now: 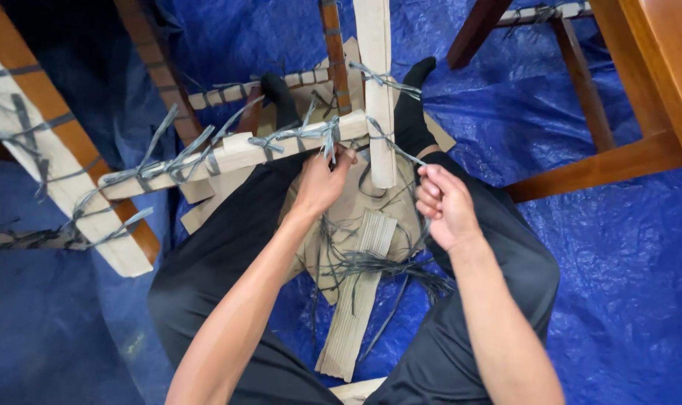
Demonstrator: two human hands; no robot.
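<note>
Our left hand (320, 182) pinches the knot of grey plastic twine (302, 133) on the cardboard-wrapped wooden chair rail (236, 156), while our right hand (444, 206) closes around the loose strand (390, 142) running from the upright wrapped leg (377, 90). We sit on a crinkled blue plastic tarpaulin (603, 247), spare twine (371, 264) heaped between our knees. A hard tug could snap the thin strand or slide the cardboard off the rail.

Left hand (320, 182) fingertips hidden behind knot; wrapped chair leg (375, 90) cut off at top.
</note>
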